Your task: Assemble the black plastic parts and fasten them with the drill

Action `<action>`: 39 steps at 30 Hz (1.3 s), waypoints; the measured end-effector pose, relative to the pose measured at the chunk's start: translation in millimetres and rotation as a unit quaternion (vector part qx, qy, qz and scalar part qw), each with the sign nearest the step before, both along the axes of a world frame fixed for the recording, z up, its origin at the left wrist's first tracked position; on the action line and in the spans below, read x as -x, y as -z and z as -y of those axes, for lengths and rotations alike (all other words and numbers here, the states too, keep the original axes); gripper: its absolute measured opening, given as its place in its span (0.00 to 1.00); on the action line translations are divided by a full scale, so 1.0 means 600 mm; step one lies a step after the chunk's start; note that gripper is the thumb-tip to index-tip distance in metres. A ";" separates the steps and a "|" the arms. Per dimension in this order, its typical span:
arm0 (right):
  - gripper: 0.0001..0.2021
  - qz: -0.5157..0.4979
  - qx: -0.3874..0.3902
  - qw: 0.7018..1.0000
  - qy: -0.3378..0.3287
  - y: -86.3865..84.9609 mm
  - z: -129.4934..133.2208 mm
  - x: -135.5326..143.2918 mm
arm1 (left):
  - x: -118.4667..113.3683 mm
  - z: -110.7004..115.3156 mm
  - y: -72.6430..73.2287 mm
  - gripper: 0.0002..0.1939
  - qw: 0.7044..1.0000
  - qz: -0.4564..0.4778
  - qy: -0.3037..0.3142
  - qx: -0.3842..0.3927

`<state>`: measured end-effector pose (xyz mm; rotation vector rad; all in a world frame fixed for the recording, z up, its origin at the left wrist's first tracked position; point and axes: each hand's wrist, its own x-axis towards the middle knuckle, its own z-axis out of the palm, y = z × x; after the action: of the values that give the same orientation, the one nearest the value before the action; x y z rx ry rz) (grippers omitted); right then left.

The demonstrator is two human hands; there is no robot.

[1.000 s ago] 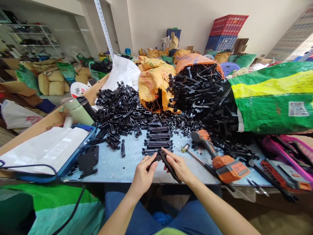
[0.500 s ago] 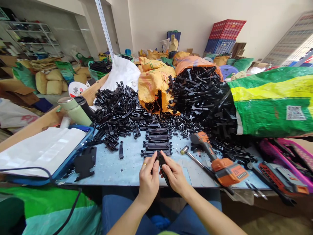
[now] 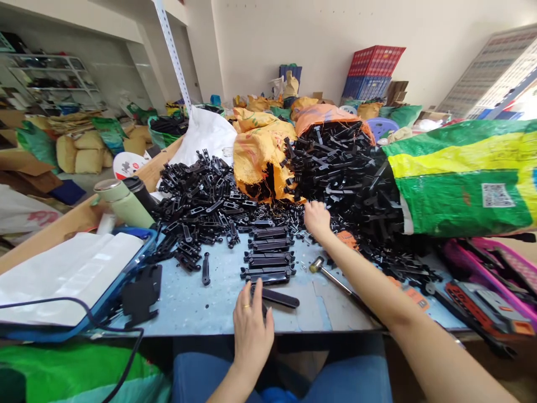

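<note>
Loose contact is made by the left hand at the left end of a black bar on the table, presumably to steady it; whether anything is pinched cannot be told. Beyond this grip and rightward, the right hand is placed among small screws, its fingertips hidden. Directly beyond the bar, similar bars are laid in parallel, apparently kept apart from the loose heap farther left. Far right, black parts are heaped at a green-yellow sack's mouth; dark pieces are contained in a pink basket. Leftward, white sheets are borne by a blue tray.
</note>
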<state>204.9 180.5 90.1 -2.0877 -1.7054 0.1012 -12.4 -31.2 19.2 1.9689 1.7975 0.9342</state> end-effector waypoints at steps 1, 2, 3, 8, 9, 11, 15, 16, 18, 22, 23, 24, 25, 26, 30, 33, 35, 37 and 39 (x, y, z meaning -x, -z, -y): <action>0.16 -0.005 0.005 0.999 0.032 -0.008 -0.025 -0.019 | 0.001 -0.006 -0.007 0.25 0.997 -0.060 0.048 -0.020; 0.16 -0.017 0.009 0.998 0.053 -0.015 -0.043 -0.035 | 0.000 -0.015 -0.014 0.24 0.989 -0.106 0.100 -0.026; 0.16 -0.031 0.011 0.997 0.066 -0.020 -0.056 -0.048 | -0.001 -0.026 -0.020 0.22 0.978 -0.145 0.147 -0.023; 0.19 -0.136 0.022 0.985 0.102 -0.028 -0.069 -0.072 | -0.001 -0.063 -0.029 0.20 0.935 -0.240 0.260 -0.006; 0.22 -0.166 0.025 0.981 0.100 -0.029 -0.064 -0.070 | 0.001 -0.064 -0.029 0.20 0.932 -0.246 0.266 -0.009; 0.23 -0.239 0.042 0.967 0.077 -0.027 -0.043 -0.063 | 0.003 -0.061 -0.027 0.18 0.928 -0.258 0.268 -0.006; 0.16 -0.379 0.107 0.919 -0.009 -0.003 0.062 -0.041 | -0.009 -0.060 -0.024 0.15 0.929 -0.263 0.257 0.038; 0.16 -0.419 0.133 0.897 -0.043 0.007 0.098 -0.036 | -0.014 -0.064 -0.023 0.16 0.928 -0.257 0.265 0.046; 0.20 -0.522 0.205 0.815 -0.143 0.028 0.174 -0.032 | -0.021 -0.074 -0.020 0.16 0.925 -0.248 0.283 0.057; 0.30 -0.593 0.332 0.665 -0.309 0.059 0.287 -0.047 | -0.011 -0.091 -0.011 0.15 0.922 -0.244 0.285 0.100; 0.29 -0.552 0.349 0.682 -0.328 0.062 0.302 -0.055 | -0.006 -0.092 -0.009 0.15 0.921 -0.241 0.286 0.108; 0.27 -0.491 0.358 0.713 -0.349 0.063 0.313 -0.061 | -0.001 -0.093 -0.009 0.15 0.921 -0.237 0.289 0.113; 0.24 -0.416 0.355 0.750 -0.372 0.062 0.319 -0.067 | 0.004 -0.092 -0.011 0.16 0.921 -0.231 0.293 0.115; 0.22 -0.331 0.341 0.785 -0.396 0.061 0.323 -0.070 | 0.007 -0.090 -0.013 0.18 0.920 -0.225 0.301 0.114; 0.18 -0.068 0.256 0.854 -0.448 0.058 0.324 -0.061 | 0.010 -0.084 -0.029 0.23 0.910 -0.218 0.329 0.127; 0.17 0.029 0.224 0.870 -0.439 0.060 0.325 -0.044 | 0.009 -0.081 -0.037 0.20 0.912 -0.206 0.330 0.131; 0.18 0.076 0.195 0.879 -0.429 0.060 0.328 -0.037 | 0.011 -0.079 -0.035 0.24 0.920 -0.187 0.324 0.114; 0.18 0.111 0.163 0.883 -0.426 0.057 0.334 -0.034 | 0.014 -0.076 -0.029 0.33 0.928 -0.173 0.318 0.091; 0.18 0.137 0.138 0.881 -0.431 0.051 0.338 -0.032 | 0.018 -0.074 -0.023 0.37 0.932 -0.165 0.315 0.075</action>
<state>224.4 -22.5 59.7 -1.3749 -2.8269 0.3452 -23.0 13.2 32.8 2.4670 1.1720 0.2634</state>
